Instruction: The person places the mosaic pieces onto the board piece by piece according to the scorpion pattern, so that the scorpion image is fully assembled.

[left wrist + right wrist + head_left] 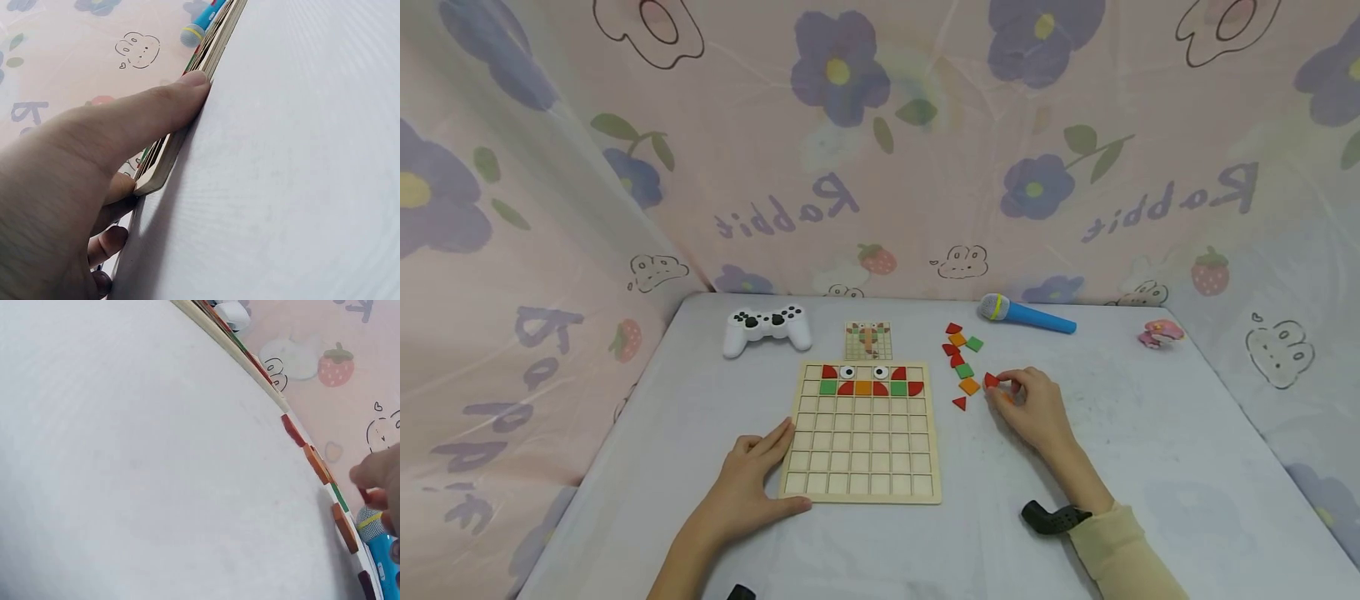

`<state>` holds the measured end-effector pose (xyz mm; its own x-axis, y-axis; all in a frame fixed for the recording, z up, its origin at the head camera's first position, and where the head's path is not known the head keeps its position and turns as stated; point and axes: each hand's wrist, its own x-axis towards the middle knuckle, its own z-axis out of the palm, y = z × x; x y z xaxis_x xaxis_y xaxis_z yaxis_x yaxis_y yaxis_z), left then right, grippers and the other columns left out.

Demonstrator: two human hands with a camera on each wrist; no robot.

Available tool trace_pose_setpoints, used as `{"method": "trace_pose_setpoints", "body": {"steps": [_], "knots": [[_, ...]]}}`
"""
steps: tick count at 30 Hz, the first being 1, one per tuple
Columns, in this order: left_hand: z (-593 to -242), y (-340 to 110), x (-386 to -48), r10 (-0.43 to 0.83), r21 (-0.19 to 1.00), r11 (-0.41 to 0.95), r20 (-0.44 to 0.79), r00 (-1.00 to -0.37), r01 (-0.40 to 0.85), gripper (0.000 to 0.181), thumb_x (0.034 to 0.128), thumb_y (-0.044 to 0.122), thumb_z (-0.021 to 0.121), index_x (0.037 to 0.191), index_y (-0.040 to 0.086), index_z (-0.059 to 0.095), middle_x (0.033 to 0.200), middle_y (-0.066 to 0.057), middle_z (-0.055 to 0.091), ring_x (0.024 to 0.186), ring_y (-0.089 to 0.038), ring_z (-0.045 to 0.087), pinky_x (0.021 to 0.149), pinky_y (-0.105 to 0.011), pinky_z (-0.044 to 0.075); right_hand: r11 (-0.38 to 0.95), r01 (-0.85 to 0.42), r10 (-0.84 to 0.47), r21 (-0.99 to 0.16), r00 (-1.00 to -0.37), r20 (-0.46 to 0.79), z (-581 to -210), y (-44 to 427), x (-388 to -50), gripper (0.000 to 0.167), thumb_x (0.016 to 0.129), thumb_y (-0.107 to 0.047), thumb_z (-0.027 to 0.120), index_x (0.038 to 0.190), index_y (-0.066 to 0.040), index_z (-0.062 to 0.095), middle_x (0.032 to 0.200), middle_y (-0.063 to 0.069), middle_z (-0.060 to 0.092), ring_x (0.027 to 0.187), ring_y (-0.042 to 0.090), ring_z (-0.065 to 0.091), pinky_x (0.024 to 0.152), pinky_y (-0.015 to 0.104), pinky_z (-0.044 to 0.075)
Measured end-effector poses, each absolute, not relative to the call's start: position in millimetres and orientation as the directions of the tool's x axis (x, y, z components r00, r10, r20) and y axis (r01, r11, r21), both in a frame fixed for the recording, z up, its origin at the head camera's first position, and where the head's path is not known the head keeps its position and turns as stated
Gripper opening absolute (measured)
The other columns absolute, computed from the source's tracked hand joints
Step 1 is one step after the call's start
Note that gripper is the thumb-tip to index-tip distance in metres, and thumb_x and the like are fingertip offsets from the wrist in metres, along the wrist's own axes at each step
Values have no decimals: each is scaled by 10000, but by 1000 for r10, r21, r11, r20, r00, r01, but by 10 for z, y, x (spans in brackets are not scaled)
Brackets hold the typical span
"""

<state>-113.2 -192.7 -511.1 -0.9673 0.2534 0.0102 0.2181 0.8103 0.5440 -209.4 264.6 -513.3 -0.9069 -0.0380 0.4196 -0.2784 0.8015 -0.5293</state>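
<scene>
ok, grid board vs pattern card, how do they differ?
Size: the grid board is larger than the pattern card.
Fill: the board has pieces only in its top two rows; the card's pattern runs further down.
Contact: the left hand touches the board; no hand touches the card.
Both show grids with two eyes near the top.

You wear a pale beige fabric right sleeve; at its wrist end sits a black, rounded plastic wrist device. Well apart from that sleeve, a second black device partly shows.
</scene>
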Motion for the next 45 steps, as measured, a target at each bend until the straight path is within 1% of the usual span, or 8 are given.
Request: {"method": "trace_pose_setpoints", "body": {"steps": [8, 14, 21, 25, 31, 34, 38, 45], "knots": [[-5090, -1919, -1131, 249, 542, 813, 2, -968, 210, 1122, 728, 665, 889, 1618, 144, 448, 1723, 63, 334, 1314, -252, 422, 1041, -545, 440, 792, -257, -28, -554, -921, 388, -4901, 2530, -2084, 247, 937, -213, 824, 1111, -43, 783, 829, 66, 583, 753, 218, 459, 650, 334, 355], [-5082, -1915, -1128, 252, 532, 819, 0, -968, 213, 1123, 728, 670, 886, 1616, 136, 451, 1722, 47, 338, 1302, -249, 426, 1037, -540, 439, 786, -238, -41, -571, -941, 336, -4819, 2367, -2126, 264, 950, -195, 803, 1155, -31, 773, 859, 74, 583, 830, 245, 495, 730, 383, 368], [-5099, -1913, -1130, 253, 536, 817, -2, -967, 212, 1125, 728, 668, 887, 1617, 137, 447, 1722, 48, 335, 1305, -247, 423, 1043, -538, 434, 753, -287, -89, -592, -936, 341, -4785, 2092, -2194, 282, 923, -194, 836, 1134, -18, 775, 873, 143, 627, 871, 328, 550, 797, 438, 387], [-5108, -1914, -1132, 252, 539, 815, -2, -968, 211, 1126, 727, 672, 885, 1618, 143, 445, 1723, 55, 333, 1302, -239, 421, 1040, -529, 439, 742, -331, -129, -582, -923, 362, -4780, 1937, -2223, 302, 910, -203, 852, 1136, -18, 775, 922, 151, 680, 887, 320, 579, 849, 459, 432], [-5112, -1920, -1140, 255, 539, 814, 3, -967, 216, 1125, 729, 670, 885, 1619, 143, 444, 1723, 57, 333, 1296, -234, 422, 1038, -525, 440, 721, -381, -185, -579, -911, 369, -4735, 1687, -2271, 289, 906, -222, 854, 1125, -47, 783, 822, 63, 592, 827, 262, 526, 810, 430, 397], [-5108, -1923, -1141, 257, 535, 816, 7, -966, 221, 1124, 729, 670, 885, 1619, 143, 445, 1722, 53, 335, 1293, -234, 423, 1036, -524, 441, 709, -402, -216, -579, -906, 364, -4716, 1558, -2298, 283, 915, -230, 849, 1130, -57, 786, 815, 18, 577, 828, 228, 509, 800, 397, 390], [-5103, -1924, -1141, 257, 529, 819, 9, -966, 223, 1124, 729, 675, 883, 1618, 141, 447, 1722, 47, 340, 1295, -240, 426, 1032, -527, 445, 685, -464, -278, -561, -879, 387, -4699, 1386, -2335, 281, 915, -227, 852, 1121, -48, 787, 809, 33, 589, 817, 241, 518, 753, 374, 399], [-5100, -1917, -1139, 255, 533, 819, -5, -967, 213, 1123, 732, 663, 887, 1623, 146, 440, 1725, 50, 333, 1305, -249, 423, 1039, -531, 440, 640, -537, -364, -550, -842, 399, -4712, 1138, -2371, 274, 927, -193, 839, 1139, -30, 780, 887, 92, 674, 844, 290, 580, 748, 375, 438]]}}
